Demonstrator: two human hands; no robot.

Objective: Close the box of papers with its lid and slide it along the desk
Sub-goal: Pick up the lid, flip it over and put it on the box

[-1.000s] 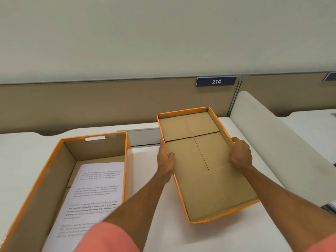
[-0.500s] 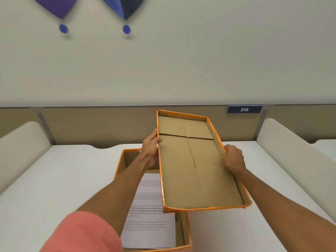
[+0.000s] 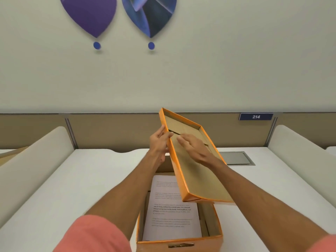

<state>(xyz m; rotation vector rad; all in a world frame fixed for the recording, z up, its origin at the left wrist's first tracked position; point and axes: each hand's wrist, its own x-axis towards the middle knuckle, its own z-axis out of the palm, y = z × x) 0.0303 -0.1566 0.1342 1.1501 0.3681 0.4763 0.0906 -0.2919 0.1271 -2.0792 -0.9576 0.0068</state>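
Head view shows the lid (image 3: 200,177), surely light and stiff cardboard, tilted above the box (image 3: 179,241), left hand (image 3: 160,142) pinching its long edge, right hand (image 3: 192,146) lying flat and open inside it; best held by both long edges.

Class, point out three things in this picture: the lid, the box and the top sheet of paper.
lid (image 3: 200,180), head view, on its brown cardboard inside.
box (image 3: 209,241), head view, on its orange near wall.
top sheet of paper (image 3: 171,213), head view, on its printed middle.

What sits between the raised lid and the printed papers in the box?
Nothing: in the head view, the lid, tilted with its inside up and gripped by the left hand, hangs over the papers in the open box, with only air between.
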